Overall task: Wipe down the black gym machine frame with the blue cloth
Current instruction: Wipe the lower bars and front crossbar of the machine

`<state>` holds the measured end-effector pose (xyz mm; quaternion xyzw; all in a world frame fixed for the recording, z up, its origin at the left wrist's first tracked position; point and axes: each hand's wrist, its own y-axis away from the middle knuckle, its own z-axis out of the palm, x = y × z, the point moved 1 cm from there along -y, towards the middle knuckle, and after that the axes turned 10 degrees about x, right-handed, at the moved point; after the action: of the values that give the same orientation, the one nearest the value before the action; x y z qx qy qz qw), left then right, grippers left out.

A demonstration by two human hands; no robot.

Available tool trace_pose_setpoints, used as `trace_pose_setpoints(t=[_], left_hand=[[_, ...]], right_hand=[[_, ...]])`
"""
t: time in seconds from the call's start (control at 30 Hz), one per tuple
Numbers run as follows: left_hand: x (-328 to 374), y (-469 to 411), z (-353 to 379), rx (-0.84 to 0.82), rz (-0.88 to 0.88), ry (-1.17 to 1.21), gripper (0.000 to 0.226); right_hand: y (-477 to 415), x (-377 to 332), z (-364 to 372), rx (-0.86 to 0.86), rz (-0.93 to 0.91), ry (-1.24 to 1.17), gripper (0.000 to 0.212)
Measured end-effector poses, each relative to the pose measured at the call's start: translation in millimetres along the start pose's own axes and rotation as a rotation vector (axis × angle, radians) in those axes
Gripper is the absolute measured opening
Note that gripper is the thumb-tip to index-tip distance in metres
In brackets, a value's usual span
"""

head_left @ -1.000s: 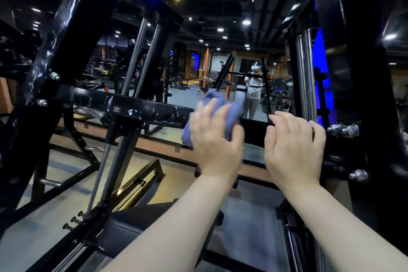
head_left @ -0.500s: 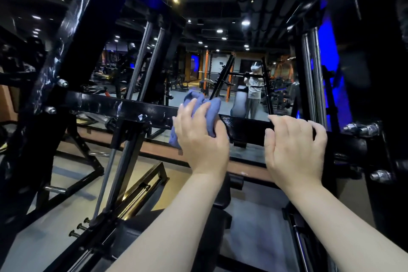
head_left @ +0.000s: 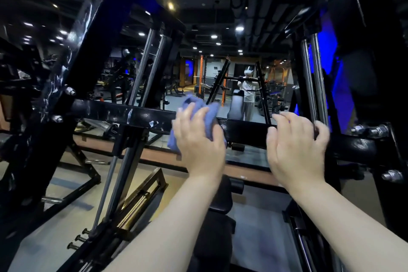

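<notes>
Blue cloth (head_left: 199, 115) bunched vs glossy black frame (head_left: 123, 112) crossbar, near its middle, under left hand (head_left: 199, 141).

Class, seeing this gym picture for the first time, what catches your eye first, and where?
The left hand presses a blue cloth against the glossy black crossbar at centre, with the right hand resting on it alongside. Vivid blue light glows at upper right.
</notes>
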<state>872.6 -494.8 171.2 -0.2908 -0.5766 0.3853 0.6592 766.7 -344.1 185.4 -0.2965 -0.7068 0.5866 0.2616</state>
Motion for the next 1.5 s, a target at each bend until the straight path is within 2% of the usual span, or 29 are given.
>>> trace_pose_setpoints(t=[0.13,0.23,0.3,0.43,0.5,0.67,0.73,0.8,0.9,0.97,1.03,1.13,1.2,1.23,1.27,1.3,1.4,1.43,1.5], left_hand=[[0,13,0,-0.149,0.417,0.055,0.033],[-32,-2,-14,-0.145,0.573,0.055,0.029],[-53,-12,-24,-0.063,0.533,0.029,0.03],[-46,-9,-15,0.09,0.125,0.055,0.035],[-27,1,-5,0.099,0.03,0.075,0.039],[-22,12,0,-0.056,0.464,0.127,0.032],[-35,3,-6,-0.077,0.499,0.102,0.033],[-47,-3,-12,-0.037,0.375,0.065,0.035],[-45,-4,-15,0.093,-0.048,0.089,0.039],[-28,2,-7,0.145,-0.229,0.11,0.042],[-9,14,0,0.09,-0.147,0.063,0.043],[-3,27,-3,-0.108,0.179,0.029,0.045],[-19,19,-13,-0.163,0.393,-0.021,0.043],[-29,13,-19,-0.171,0.436,-0.046,0.042],[-39,6,-25,-0.16,0.415,-0.053,0.042],[-46,-2,-30,-0.127,0.319,-0.045,0.043],[-54,-18,-31,0.104,-0.159,0.026,0.045],[-50,-20,-26,0.157,-0.239,0.034,0.043],[-37,-16,-15,0.159,-0.244,0.0,0.041]], right_hand=[[6,-31,10,-0.027,-0.093,-0.019,0.044],[12,-29,13,0.013,-0.087,-0.008,0.042],[11,-31,13,0.023,-0.08,-0.01,0.041],[11,-36,15,0.034,-0.047,-0.035,0.039],[13,-34,14,0.031,-0.055,-0.04,0.04],[15,-30,15,0.047,-0.084,-0.018,0.043],[13,-32,16,0.057,-0.074,-0.027,0.043],[11,-33,16,0.035,-0.07,-0.04,0.043],[9,-32,11,-0.002,-0.097,-0.041,0.042],[3,-28,10,-0.003,-0.149,-0.014,0.041],[-3,-25,11,0.002,-0.201,-0.01,0.042],[-2,-24,14,0.002,-0.213,-0.016,0.044],[1,-24,15,0.016,-0.193,-0.029,0.044],[1,-24,16,0.017,-0.188,-0.036,0.044],[0,-24,16,0.014,-0.184,-0.042,0.044],[-1,-24,16,0.008,-0.18,-0.045,0.043],[-1,-26,16,-0.012,-0.171,-0.041,0.042],[0,-27,16,-0.012,-0.165,-0.043,0.042],[1,-26,17,0.0,-0.159,-0.054,0.042]])
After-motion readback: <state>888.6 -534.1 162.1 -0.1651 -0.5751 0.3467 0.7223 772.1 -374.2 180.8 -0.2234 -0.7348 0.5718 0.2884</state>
